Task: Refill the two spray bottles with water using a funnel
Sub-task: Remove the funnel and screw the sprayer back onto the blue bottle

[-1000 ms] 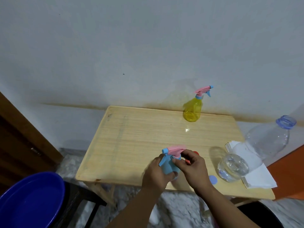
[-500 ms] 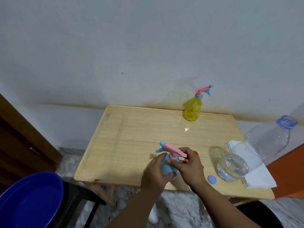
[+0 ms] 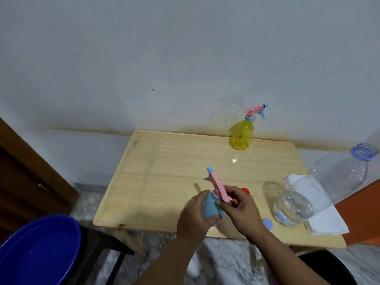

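Since the earlier frame I see the pink spray head (image 3: 219,186) turned toward 11 o'clock. Right grip (image 3: 240,206) pinches it; left grip (image 3: 196,217) clasps the blue spray bottle (image 3: 209,205) at the table's (image 3: 164,171) 6 o'clock edge, hiding an orange object (image 3: 244,191).

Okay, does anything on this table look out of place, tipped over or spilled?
Nothing looks spilled. The large clear water bottle stands uncapped at the table's right edge; its blue cap lies loose near the front edge. The hands hold the blue spray bottle. The yellow spray bottle stands upright.
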